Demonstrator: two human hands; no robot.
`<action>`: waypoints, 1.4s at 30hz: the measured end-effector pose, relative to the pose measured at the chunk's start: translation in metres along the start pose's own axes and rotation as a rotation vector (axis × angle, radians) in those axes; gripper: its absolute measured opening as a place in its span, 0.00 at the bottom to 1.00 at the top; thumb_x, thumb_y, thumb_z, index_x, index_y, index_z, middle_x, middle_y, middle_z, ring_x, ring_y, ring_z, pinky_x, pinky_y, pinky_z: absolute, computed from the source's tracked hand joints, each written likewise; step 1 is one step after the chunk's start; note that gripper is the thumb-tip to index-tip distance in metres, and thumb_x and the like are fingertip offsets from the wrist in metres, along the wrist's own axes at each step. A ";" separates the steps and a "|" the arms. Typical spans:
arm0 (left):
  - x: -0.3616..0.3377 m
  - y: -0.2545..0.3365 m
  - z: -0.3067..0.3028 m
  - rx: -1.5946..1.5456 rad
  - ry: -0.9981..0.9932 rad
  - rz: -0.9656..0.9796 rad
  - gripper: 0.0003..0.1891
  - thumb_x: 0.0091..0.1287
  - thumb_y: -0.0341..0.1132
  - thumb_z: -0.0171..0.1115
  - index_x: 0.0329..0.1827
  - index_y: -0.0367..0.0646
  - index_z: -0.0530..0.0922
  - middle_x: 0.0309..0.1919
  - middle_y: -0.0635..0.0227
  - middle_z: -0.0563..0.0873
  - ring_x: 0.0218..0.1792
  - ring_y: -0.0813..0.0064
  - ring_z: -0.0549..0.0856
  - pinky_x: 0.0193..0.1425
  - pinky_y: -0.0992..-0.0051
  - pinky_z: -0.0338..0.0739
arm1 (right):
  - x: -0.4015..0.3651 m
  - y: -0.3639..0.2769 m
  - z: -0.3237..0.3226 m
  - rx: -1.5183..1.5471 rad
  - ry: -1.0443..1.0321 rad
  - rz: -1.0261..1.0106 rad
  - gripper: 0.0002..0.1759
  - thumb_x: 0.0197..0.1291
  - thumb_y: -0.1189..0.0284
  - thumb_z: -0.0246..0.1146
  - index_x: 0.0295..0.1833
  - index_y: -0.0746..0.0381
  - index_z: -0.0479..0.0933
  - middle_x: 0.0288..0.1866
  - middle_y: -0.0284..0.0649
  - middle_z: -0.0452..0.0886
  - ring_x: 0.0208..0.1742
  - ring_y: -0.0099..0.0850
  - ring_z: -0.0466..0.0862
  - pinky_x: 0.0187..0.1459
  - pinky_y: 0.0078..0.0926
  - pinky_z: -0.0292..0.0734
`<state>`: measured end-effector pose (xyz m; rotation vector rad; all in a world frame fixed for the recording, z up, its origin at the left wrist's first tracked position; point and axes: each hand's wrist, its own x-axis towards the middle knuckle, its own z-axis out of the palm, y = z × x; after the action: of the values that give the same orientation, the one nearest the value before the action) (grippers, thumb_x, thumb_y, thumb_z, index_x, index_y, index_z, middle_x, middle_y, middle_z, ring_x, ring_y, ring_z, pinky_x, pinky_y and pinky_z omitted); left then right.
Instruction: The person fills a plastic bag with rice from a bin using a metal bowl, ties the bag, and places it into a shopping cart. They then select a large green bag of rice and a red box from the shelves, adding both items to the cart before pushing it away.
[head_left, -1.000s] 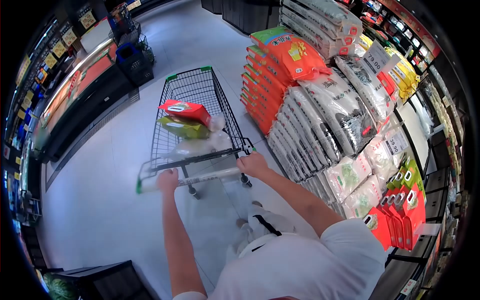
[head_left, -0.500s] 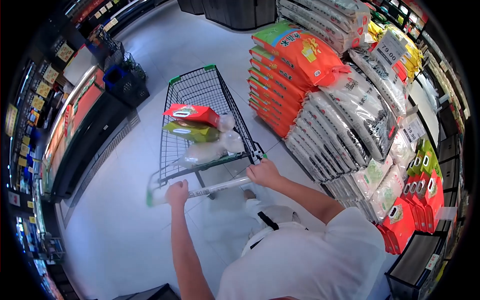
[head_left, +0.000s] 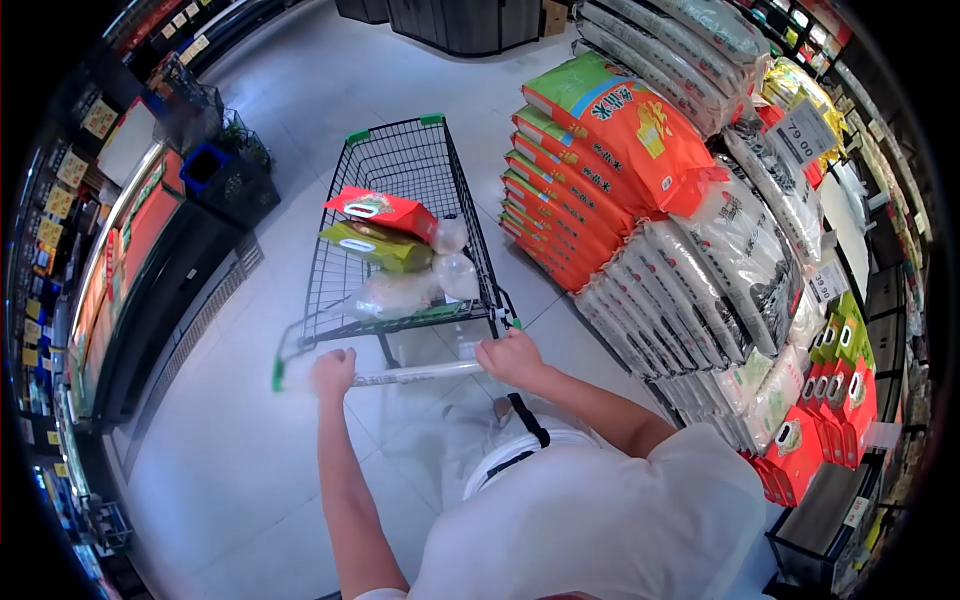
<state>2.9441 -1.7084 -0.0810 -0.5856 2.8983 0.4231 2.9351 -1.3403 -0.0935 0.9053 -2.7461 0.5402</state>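
Both my hands grip the handle bar point(head_left: 418, 374) of a black wire shopping cart point(head_left: 395, 150) with green corners. My left hand point(head_left: 333, 370) is wrapped round the bar near its left end. Round the right end closes my right hand point(head_left: 510, 357). Inside the cart lie a red bag point(head_left: 385, 210) and a yellow-green bag point(head_left: 375, 246), each with a white-rimmed handle hole. Nearer to me in the cart is a clear plastic bag point(head_left: 395, 296) with pale contents that I cannot make out. Two round, translucent bundles, including the lower bundle point(head_left: 456, 275), sit at the right side.
A tall stack of orange rice sacks point(head_left: 620, 130) and clear-wrapped sacks point(head_left: 740, 260) stands close on the right. Red handled bags point(head_left: 790, 450) are beyond it. On the left runs a long display case point(head_left: 150, 260), with dark baskets point(head_left: 230, 185) beside it. Tiled floor point(head_left: 230, 400) lies between.
My hands and the cart handle have shifted left and slightly up in view. The rice stack sits a little farther right, and the display case farther left. Both hands keep their grip.
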 end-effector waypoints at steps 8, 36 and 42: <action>0.123 -0.014 -0.023 0.062 -0.054 0.099 0.26 0.66 0.55 0.48 0.33 0.43 0.87 0.33 0.48 0.87 0.40 0.47 0.86 0.47 0.52 0.77 | 0.083 -0.005 0.024 -0.001 0.031 0.047 0.20 0.66 0.62 0.58 0.22 0.56 0.81 0.16 0.37 0.79 0.16 0.38 0.77 0.34 0.36 0.71; 0.518 0.096 -0.086 0.004 -0.067 0.450 0.25 0.64 0.58 0.51 0.31 0.47 0.88 0.29 0.55 0.88 0.37 0.51 0.87 0.45 0.56 0.79 | 0.368 0.096 0.082 -0.092 0.079 0.449 0.22 0.67 0.61 0.56 0.21 0.59 0.80 0.19 0.41 0.81 0.22 0.41 0.79 0.37 0.37 0.72; 0.578 0.149 -0.091 -0.015 -0.064 0.509 0.24 0.66 0.57 0.52 0.29 0.47 0.87 0.28 0.55 0.87 0.36 0.50 0.87 0.42 0.55 0.80 | 0.408 0.142 0.085 -0.143 0.083 0.549 0.22 0.67 0.61 0.56 0.22 0.59 0.80 0.20 0.42 0.82 0.22 0.42 0.79 0.39 0.38 0.73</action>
<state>2.3495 -1.8103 -0.0771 0.1754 2.9560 0.5106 2.5194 -1.4858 -0.0889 0.0814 -2.8947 0.4402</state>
